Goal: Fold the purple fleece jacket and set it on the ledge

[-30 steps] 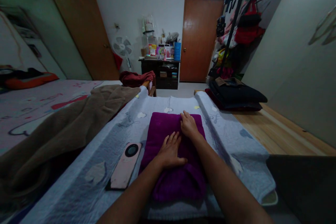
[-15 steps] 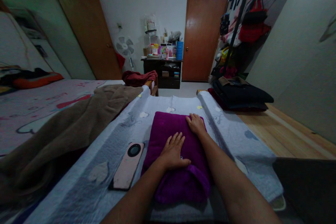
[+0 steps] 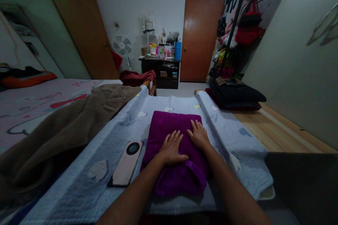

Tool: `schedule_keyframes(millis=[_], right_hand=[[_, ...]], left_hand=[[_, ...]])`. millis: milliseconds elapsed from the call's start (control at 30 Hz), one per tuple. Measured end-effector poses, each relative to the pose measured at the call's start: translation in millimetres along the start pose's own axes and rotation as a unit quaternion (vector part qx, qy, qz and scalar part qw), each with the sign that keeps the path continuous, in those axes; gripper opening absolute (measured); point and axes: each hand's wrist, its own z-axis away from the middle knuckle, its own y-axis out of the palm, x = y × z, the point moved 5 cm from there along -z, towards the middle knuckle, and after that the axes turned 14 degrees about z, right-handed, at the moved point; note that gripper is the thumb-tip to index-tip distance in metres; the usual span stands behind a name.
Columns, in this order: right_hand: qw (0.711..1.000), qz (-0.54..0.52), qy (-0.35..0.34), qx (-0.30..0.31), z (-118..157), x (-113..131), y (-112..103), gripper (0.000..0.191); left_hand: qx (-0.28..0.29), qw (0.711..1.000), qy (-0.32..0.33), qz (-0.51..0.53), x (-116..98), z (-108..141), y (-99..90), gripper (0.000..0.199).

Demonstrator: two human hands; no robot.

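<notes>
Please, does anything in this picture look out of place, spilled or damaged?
I see nothing spilled or clearly damaged. The folded, rectangular purple cloth bulges loosely at its near end, unlike its flatter far end. At left, the brown fleecy blanket lies rumpled.

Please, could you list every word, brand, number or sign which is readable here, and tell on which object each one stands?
No text can be read with certainty.
Pink bedsheet: lettering, too blurred to read.
Yellow-and-red packet on the dark cabinet: any printing too small.
Folded purple fleece: faint mark near its far left corner, unreadable.
Phone: no readable label.
</notes>
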Motion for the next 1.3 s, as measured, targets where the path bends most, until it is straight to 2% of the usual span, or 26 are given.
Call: schedule_keyframes(millis=[200, 333, 433, 533, 633, 733, 800, 1300], right_hand=[[0.999, -0.01, -0.042, 0.003, 38.5, -4.2, 1.4, 0.064], [0.997, -0.006, -0.074, -0.005, 61.1, -8.0, -0.8, 0.063], [0.997, 0.004, -0.073, 0.01, 72.7, -9.6, -8.0, 0.061], [0.997, 0.018, -0.07, 0.012, 78.1, -0.8, -21.5, 0.054], [0.995, -0.003, -0.092, -0.026, 80.0, 20.3, -33.8, 0.049], [0.993, -0.019, -0.102, -0.048, 83.9, 37.1, -33.5, 0.048], [0.993, -0.009, -0.107, -0.053, 89.1, 40.1, -29.2, 0.047], [0.991, 0.013, -0.124, -0.04, 128.1, 2.1, -13.6, 0.055]], left_hand=[[0.025, 1.0, -0.005, 0.015, -1.6, 1.2, -3.7, 0.095], [0.016, 0.999, -0.006, 0.028, 2.4, -0.6, -4.4, 0.069], [0.02, 0.999, -0.005, 0.032, 7.5, -3.2, -3.6, 0.059], [0.033, 0.999, -0.003, 0.033, 10.5, -5.5, -2.0, 0.063], [0.024, 0.999, -0.006, 0.021, 11.3, -6.6, -1.0, 0.068], [0.012, 1.0, -0.004, 0.004, 10.1, -6.2, 0.0, 0.068], [0.011, 1.0, -0.001, -0.001, 9.0, -5.3, 0.4, 0.068], [0.02, 1.0, -0.005, 0.011, 3.8, -1.0, -5.0, 0.069]])
